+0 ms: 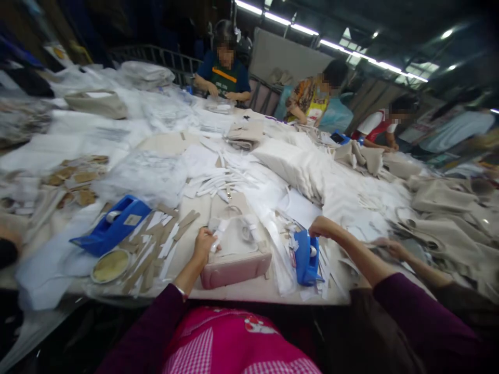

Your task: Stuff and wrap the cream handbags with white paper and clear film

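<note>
A handbag [236, 271] lies in front of me, with a pinkish base toward me, a pale beige body and clear plastic over part of it. At its left side, my left hand [205, 245] is closed with its fingers on the plastic and the bag's edge. Farther right, my right hand [323, 227] is closed at the far end of a blue tape dispenser [306, 259]. Its fingertips are hidden, so whatever they pinch cannot be made out. White tissue and paper strips lie between bag and dispenser.
Another blue tape dispenser [113, 223], a round tin [110, 265] and beige strips [150, 259] lie left. A white padded stack [292, 163] stands beyond the bag. Beige bag pieces [448, 213] pile up right. A neighbour's hand [393, 249] reaches in; several people work across the table.
</note>
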{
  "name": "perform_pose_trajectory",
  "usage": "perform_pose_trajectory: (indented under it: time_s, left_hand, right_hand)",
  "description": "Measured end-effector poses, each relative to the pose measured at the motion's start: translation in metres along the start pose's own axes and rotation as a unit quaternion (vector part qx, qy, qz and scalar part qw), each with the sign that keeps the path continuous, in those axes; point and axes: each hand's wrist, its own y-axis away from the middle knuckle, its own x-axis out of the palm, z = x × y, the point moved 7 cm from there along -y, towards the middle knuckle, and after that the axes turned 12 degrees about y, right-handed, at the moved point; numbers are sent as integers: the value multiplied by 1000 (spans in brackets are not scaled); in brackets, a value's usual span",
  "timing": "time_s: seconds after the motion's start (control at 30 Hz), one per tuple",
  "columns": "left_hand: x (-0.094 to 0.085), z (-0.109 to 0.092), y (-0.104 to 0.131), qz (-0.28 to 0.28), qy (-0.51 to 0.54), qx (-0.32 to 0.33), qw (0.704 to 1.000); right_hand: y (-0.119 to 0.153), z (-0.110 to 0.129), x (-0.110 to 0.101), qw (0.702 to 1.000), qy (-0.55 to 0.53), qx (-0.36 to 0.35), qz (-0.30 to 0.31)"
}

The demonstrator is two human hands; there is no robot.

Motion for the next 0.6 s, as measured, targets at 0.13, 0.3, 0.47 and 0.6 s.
perform_pose_trajectory:
  time_s: [0.13,0.3,0.47,0.6]
  left_hand:
    - [-4,7,-1,-5,-1,14,1000]
    - [-9,7,2,-29,-12,26,999]
    - [-12,11,3,-38,26,22,999]
    - [-12,14,3,-42,54,20,997]
  right_hand:
    - [-6,78,32,986,97,-19,133]
    - [11,178,87,963,45,-112,241]
    - [36,247,147,937,-7,-162,310]
    - [52,277,183,933,-37,-175,313]
